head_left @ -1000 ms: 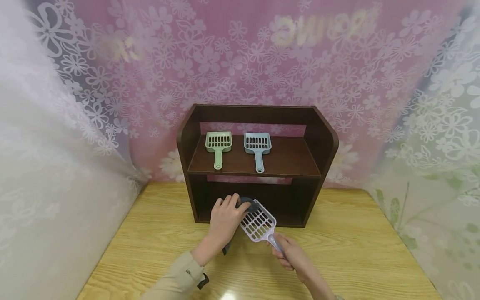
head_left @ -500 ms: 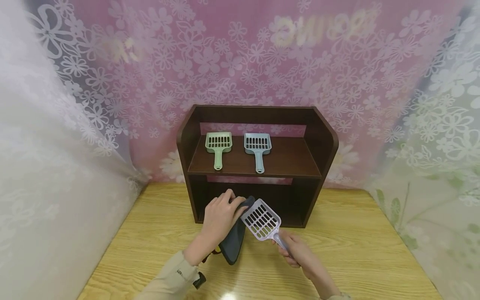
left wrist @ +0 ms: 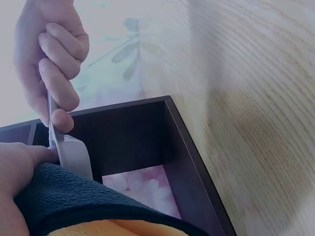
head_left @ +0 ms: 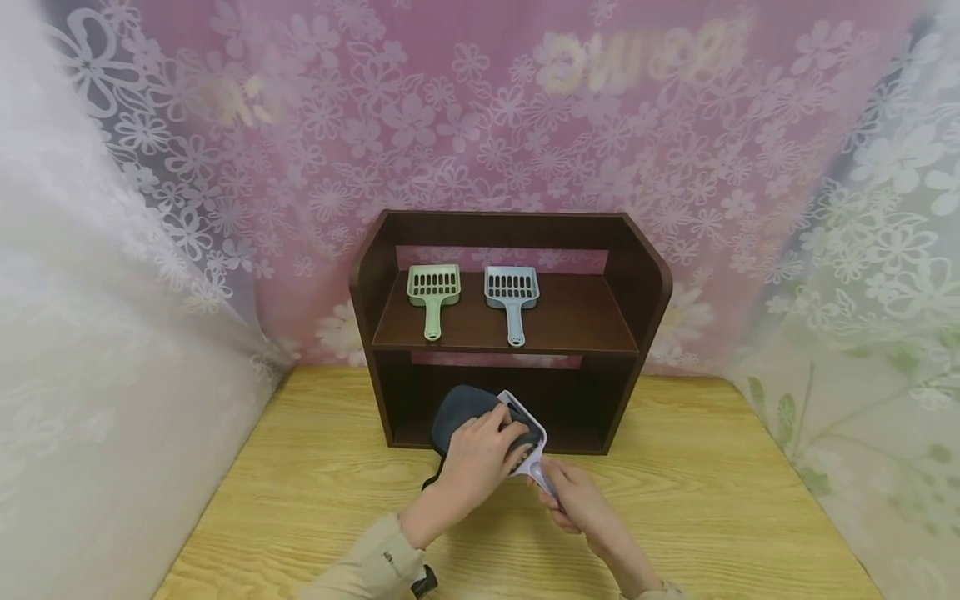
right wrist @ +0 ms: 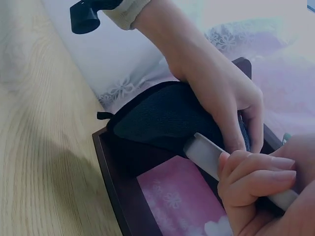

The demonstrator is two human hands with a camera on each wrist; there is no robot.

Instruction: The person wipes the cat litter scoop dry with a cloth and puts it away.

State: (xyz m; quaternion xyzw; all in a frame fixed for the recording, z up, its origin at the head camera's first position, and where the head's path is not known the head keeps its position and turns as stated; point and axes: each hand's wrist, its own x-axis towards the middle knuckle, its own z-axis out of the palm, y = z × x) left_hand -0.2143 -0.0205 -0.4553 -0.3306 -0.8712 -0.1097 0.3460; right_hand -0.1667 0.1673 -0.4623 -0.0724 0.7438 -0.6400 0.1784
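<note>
My right hand point(head_left: 577, 500) grips the handle of a pale lavender litter scoop point(head_left: 534, 462), its slotted head tilted up to the left. My left hand point(head_left: 480, 458) holds a dark blue cloth point(head_left: 459, 412) with bent fingers, pressed on the scoop's slotted face. Most of the slots are hidden under the cloth and fingers. In the left wrist view the cloth point(left wrist: 64, 196) shows a black edging and a yellow-orange underside, with the scoop's white side point(left wrist: 76, 157) beyond it. The right wrist view shows the cloth point(right wrist: 162, 118) hanging out past the scoop point(right wrist: 206, 155).
Behind the hands stands a dark brown two-tier shelf point(head_left: 600, 317) on a wood-grain table point(head_left: 697, 483). On its upper board lie a green litter scoop point(head_left: 433, 300) and a blue litter scoop point(head_left: 513, 302). Flowered curtains point(head_left: 480, 125) enclose the table.
My left hand has moved from the scoop's far-left edge down and right over its slotted face, taking the cloth along. My right hand keeps its grip, with the scoop shifting slightly.
</note>
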